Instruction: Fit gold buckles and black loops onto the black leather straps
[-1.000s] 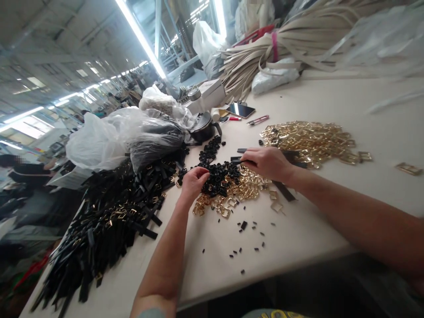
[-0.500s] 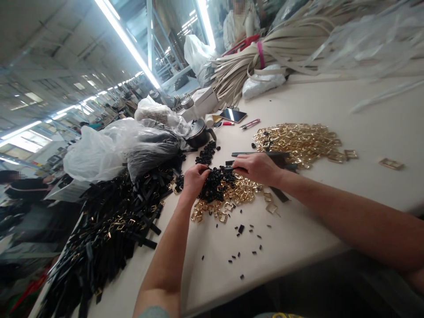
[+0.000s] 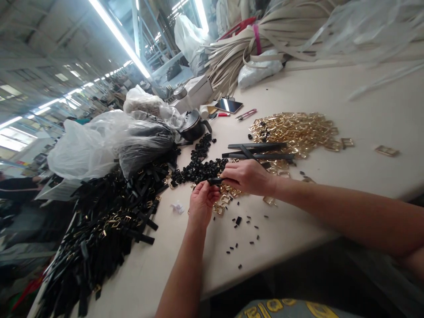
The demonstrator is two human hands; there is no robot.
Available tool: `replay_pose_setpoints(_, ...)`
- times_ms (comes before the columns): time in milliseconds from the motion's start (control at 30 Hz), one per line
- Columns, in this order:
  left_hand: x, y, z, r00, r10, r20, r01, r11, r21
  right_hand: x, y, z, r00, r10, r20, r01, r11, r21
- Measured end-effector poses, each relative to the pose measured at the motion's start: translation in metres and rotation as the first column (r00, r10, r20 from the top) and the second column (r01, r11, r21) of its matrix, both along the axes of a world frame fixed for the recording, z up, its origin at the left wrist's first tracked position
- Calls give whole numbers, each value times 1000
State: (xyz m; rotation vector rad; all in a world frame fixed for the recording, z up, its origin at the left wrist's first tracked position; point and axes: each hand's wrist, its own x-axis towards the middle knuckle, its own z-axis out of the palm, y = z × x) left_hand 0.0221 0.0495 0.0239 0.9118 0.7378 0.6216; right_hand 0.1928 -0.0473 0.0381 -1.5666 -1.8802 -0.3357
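Observation:
Between my two hands, just in front of the black loop pile, is a short stretch of black strap (image 3: 216,180). My right hand (image 3: 249,176) is closed around the strap, and its fingers hide part of it. My left hand (image 3: 203,199) pinches the strap's other end; whether a small loop is also in those fingers I cannot make out. Small black loops (image 3: 202,170) lie heaped behind my hands. Gold buckles (image 3: 227,199) are partly covered by my fingers. More black straps (image 3: 258,155) lie flat behind my right hand, one crossing the others.
A large heap of gold buckles (image 3: 294,130) lies to the right. Black straps with buckles (image 3: 115,229) are piled left, beside plastic bags (image 3: 89,143). A dark lidded pot (image 3: 192,126), phone (image 3: 229,105) and thread snips (image 3: 247,114) stand or lie behind. Small black bits (image 3: 239,221) dot the table front.
Both hands have moved toward me, off the black loops, and the strap's end now shows between them. A crumpled white scrap is now visible left of my left hand. The view has shifted slightly.

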Motion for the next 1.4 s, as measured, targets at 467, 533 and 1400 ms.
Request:
replay_pose_setpoints(467, -2, -6, 8, 996, -87, 32, 91, 980, -178, -2, -1, 0, 996, 68, -64, -68, 998, 7)
replay_pose_setpoints(533, -2, -5, 8, 999, -30, 19, 33, 987, -156, -2, -1, -1, 993, 88, -75, -88, 996, 4)
replay_pose_setpoints(1400, -7, -1, 4, 1000, -6, 30, 11, 987, -161, -1, -1, 0, 998, 57, 11, -57, 998, -37)
